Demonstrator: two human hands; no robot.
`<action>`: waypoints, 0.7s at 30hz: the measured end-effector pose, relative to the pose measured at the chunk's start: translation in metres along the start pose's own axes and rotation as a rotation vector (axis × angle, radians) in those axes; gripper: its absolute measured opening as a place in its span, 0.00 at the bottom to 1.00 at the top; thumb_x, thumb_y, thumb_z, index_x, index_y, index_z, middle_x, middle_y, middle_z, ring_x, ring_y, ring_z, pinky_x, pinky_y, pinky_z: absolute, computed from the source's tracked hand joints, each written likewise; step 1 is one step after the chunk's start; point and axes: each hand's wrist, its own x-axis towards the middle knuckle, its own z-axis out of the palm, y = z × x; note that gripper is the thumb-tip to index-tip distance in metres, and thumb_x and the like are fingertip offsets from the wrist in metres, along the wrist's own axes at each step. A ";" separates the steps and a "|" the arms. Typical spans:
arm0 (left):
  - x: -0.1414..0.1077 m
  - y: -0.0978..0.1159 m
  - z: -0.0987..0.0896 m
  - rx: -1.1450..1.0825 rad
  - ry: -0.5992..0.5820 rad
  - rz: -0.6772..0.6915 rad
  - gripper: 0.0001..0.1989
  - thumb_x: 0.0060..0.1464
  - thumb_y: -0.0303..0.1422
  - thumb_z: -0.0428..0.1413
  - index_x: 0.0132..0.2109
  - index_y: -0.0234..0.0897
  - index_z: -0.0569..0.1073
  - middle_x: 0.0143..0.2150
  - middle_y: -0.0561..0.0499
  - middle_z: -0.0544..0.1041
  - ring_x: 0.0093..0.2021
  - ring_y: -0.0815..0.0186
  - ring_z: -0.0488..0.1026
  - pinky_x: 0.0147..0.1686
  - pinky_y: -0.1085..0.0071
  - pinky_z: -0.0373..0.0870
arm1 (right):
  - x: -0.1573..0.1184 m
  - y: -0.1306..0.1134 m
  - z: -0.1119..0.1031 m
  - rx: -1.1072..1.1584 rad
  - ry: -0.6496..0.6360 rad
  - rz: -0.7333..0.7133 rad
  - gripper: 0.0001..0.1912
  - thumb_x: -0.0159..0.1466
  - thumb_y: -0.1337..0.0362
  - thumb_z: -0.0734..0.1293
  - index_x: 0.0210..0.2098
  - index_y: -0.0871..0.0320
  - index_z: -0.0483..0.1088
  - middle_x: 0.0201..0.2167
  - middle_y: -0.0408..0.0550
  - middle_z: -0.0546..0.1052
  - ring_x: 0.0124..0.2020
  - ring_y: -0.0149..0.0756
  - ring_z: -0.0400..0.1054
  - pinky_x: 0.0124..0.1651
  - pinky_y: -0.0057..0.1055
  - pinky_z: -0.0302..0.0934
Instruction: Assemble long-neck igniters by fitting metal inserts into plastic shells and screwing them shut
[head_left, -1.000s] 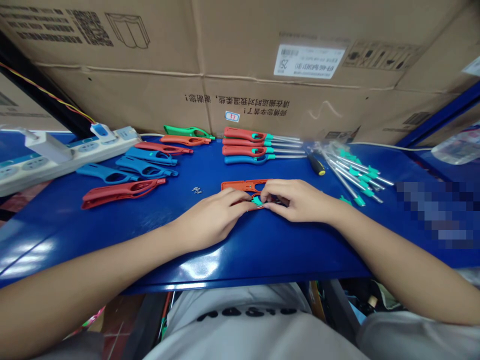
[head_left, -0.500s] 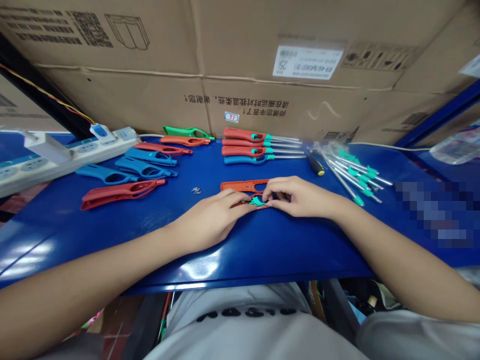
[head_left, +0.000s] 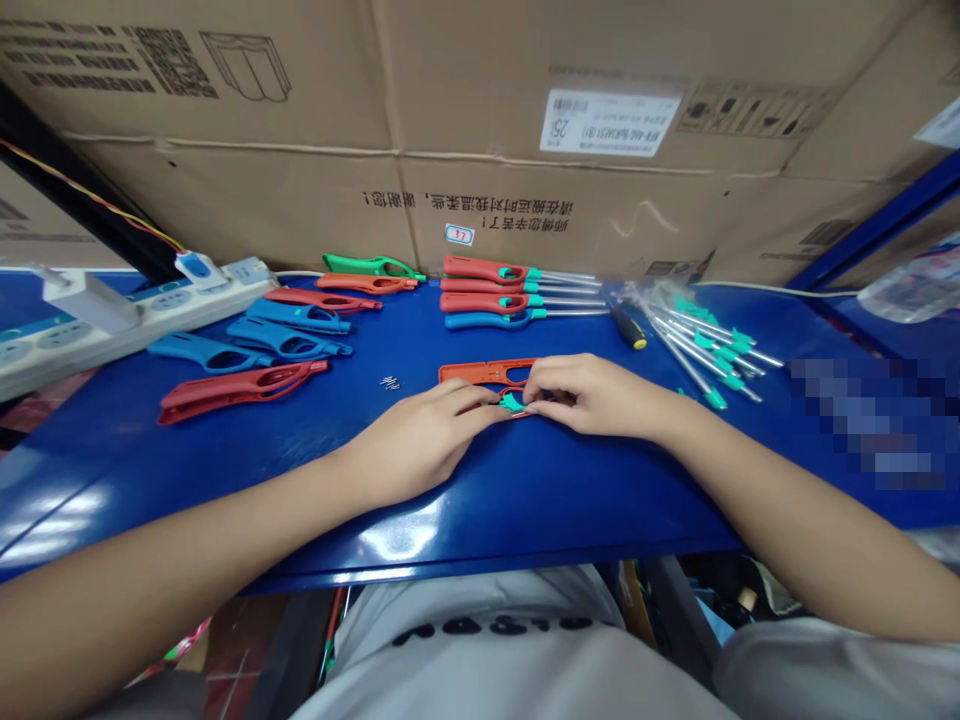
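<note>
Near the front middle of the table, both my hands meet at a lighter handle half, mostly hidden under the fingers. A green lighter trigger piece (head_left: 513, 403) shows between the fingertips. My left hand (head_left: 427, 435) is closed, thumb and fingers pressed round the left end of the handle half. My right hand (head_left: 589, 395) pinches at the right end of the trigger piece, where a short bit of metal shows. Just behind lies an orange handle half (head_left: 476, 373), its hollow inside facing up; the right fingers cover its far end.
Several small screws (head_left: 390, 383) lie left of my hands. Blue handle shells (head_left: 285, 340) and a red handle shell (head_left: 240, 392) are farther left, before a power strip (head_left: 169, 310). Behind are assembled lighters (head_left: 487, 302), a screwdriver (head_left: 630, 328) and metal lighter tubes (head_left: 697, 345). A cardboard box (head_left: 465, 100) walls the back.
Both hands stay at the same spot with only slight finger movement round the green trigger piece. The whole view has shifted a little.
</note>
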 end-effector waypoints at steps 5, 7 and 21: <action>0.000 0.000 0.000 0.004 0.000 0.005 0.20 0.69 0.26 0.46 0.63 0.41 0.71 0.61 0.45 0.73 0.60 0.55 0.70 0.58 0.57 0.72 | -0.001 -0.003 0.000 -0.022 -0.001 -0.007 0.05 0.67 0.68 0.65 0.39 0.58 0.74 0.39 0.50 0.78 0.38 0.36 0.72 0.40 0.31 0.63; 0.000 0.000 -0.001 0.011 0.000 0.006 0.20 0.68 0.26 0.46 0.63 0.41 0.71 0.61 0.45 0.74 0.59 0.55 0.70 0.58 0.57 0.72 | -0.002 -0.004 -0.001 -0.031 0.001 -0.014 0.06 0.66 0.69 0.65 0.41 0.58 0.73 0.40 0.49 0.77 0.36 0.35 0.71 0.38 0.30 0.62; -0.001 -0.002 0.003 0.037 0.041 0.047 0.20 0.67 0.23 0.48 0.62 0.38 0.72 0.59 0.42 0.75 0.58 0.55 0.72 0.56 0.57 0.74 | -0.004 -0.009 0.007 -0.038 0.059 -0.077 0.09 0.67 0.66 0.66 0.43 0.57 0.77 0.44 0.50 0.76 0.34 0.31 0.72 0.37 0.29 0.64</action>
